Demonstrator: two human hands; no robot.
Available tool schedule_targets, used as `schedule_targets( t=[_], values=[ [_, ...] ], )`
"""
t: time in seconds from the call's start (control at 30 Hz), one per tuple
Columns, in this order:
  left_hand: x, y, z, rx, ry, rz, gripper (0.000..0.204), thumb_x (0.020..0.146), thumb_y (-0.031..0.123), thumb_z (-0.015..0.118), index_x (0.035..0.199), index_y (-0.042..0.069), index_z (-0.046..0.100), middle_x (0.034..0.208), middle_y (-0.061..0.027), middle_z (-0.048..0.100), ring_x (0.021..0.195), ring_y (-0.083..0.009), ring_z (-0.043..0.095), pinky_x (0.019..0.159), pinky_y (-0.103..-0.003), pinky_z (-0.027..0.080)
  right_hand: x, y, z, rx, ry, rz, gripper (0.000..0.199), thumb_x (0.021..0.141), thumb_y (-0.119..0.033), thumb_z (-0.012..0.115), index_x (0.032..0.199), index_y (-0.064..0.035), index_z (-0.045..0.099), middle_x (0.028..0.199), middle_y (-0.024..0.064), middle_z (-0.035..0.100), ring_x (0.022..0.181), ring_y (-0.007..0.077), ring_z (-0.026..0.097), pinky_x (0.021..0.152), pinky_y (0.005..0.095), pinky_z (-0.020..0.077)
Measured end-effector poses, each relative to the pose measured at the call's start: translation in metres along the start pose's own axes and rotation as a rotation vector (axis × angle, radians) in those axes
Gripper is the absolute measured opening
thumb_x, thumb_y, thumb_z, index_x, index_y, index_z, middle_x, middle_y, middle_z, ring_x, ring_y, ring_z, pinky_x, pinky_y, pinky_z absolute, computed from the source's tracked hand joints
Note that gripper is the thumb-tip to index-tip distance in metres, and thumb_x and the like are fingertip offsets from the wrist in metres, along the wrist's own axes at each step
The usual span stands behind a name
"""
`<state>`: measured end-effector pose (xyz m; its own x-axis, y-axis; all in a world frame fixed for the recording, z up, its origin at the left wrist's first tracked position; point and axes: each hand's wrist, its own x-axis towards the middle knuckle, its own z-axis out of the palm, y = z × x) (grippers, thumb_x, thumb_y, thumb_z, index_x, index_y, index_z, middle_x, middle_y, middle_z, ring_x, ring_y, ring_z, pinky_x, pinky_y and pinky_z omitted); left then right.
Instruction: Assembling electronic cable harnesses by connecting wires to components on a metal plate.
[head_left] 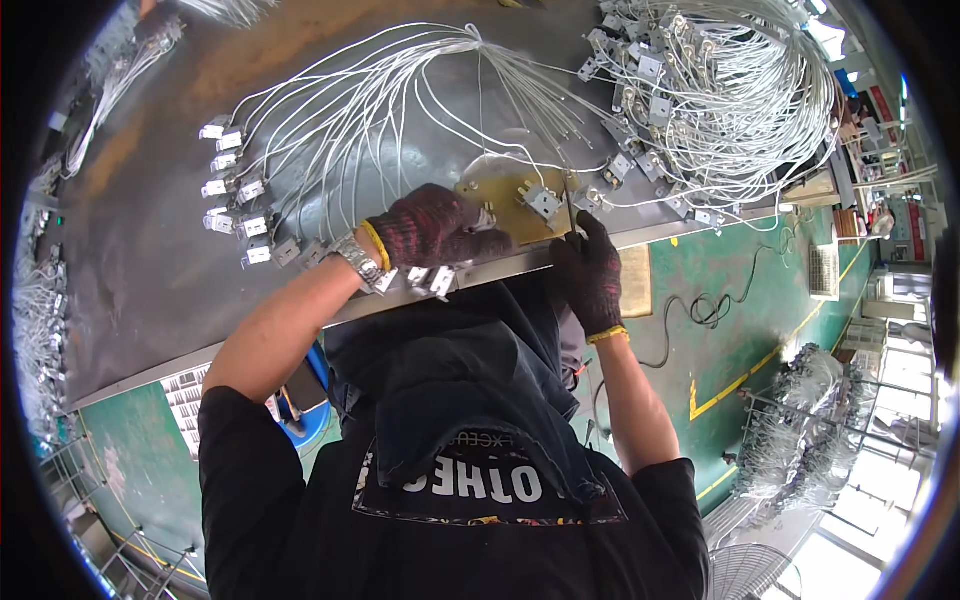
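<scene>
My left hand (432,228), in a dark red and black knit glove, is closed at the table's front edge around a small shiny metal part (487,215); its fingers hide most of it. Similarly gloved, my right hand (588,268) is closed on a thin, dark rod-shaped tool (571,205) that stands up from its fingers. Between the hands lies a yellowish flat plate (515,218). A square metal bracket with a white wire (541,200) rests on it. White wires (400,75), tied together at the far end, fan out toward metal-ended pieces (222,188) on the left.
A large heap of white wires with metal brackets (770,110) covers the table's right end. More metal pieces (430,282) lie along the front edge of the metal table (130,330). On the green floor (700,270) are a loose black cable (708,312) and a loaded rack (800,430).
</scene>
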<state>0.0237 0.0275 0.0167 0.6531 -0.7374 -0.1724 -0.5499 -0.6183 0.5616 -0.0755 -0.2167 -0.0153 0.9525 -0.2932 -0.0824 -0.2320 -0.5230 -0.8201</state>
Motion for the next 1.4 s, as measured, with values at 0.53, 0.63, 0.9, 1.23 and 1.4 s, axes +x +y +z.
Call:
schedule_targets(
  t=[0.53, 0.63, 0.9, 1.23, 1.4],
  values=[
    [0.06, -0.013, 0.022, 0.671, 0.186, 0.283, 0.036, 0.091, 0.025, 0.063, 0.127, 0.017, 0.065, 0.129, -0.0053, 0.068, 0.127, -0.0256, 0.059, 0.112, -0.048, 0.037, -0.013, -0.032, 0.042, 0.703, -0.29, 0.235, 0.018, 0.091, -0.012, 0.067, 0.104, 0.0005, 0.069, 0.083, 0.0022, 0.066, 0.072, 0.0091, 0.061, 0.062, 0.027, 0.0496],
    [0.056, -0.013, 0.015, 0.701, 0.285, 0.321, 0.026, 0.093, 0.023, 0.061, 0.116, 0.012, 0.068, 0.116, -0.0098, 0.071, 0.114, -0.0275, 0.064, 0.107, -0.046, 0.042, -0.013, -0.037, 0.039, 0.641, -0.262, 0.16, 0.017, 0.09, -0.012, 0.067, 0.102, 0.0004, 0.067, 0.077, 0.0028, 0.063, 0.065, 0.0106, 0.058, 0.057, 0.0267, 0.0471],
    [0.051, -0.013, 0.047, -0.45, 0.634, -0.335, 0.037, 0.089, 0.027, 0.069, 0.117, 0.003, 0.067, 0.109, -0.0193, 0.074, 0.109, -0.0317, 0.069, 0.109, -0.043, 0.044, -0.009, -0.048, 0.039, 0.737, -0.18, 0.143, 0.013, 0.09, -0.01, 0.069, 0.099, -0.0005, 0.067, 0.076, 0.0033, 0.063, 0.063, 0.011, 0.059, 0.057, 0.0261, 0.047],
    [0.019, -0.016, 0.036, 0.227, 0.309, 0.124, 0.087, 0.084, 0.039, 0.079, 0.155, 0.008, 0.04, 0.127, -0.0252, 0.063, 0.119, -0.0423, 0.059, 0.103, -0.05, 0.048, 0.003, -0.044, 0.037, 0.675, -0.109, 0.152, 0.022, 0.088, -0.007, 0.071, 0.106, -0.0001, 0.06, 0.076, 0.007, 0.061, 0.061, 0.0145, 0.06, 0.054, 0.0301, 0.0516],
    [0.026, 0.001, 0.035, -0.329, 0.346, -0.256, 0.072, 0.08, 0.034, 0.081, 0.138, 0.004, 0.052, 0.105, -0.0183, 0.072, 0.105, -0.0334, 0.068, 0.103, -0.043, 0.049, 0.002, -0.041, 0.037, 0.691, -0.122, 0.15, 0.022, 0.087, -0.005, 0.07, 0.107, -0.0007, 0.059, 0.077, 0.008, 0.063, 0.063, 0.0148, 0.062, 0.055, 0.0298, 0.0528]
  ],
)
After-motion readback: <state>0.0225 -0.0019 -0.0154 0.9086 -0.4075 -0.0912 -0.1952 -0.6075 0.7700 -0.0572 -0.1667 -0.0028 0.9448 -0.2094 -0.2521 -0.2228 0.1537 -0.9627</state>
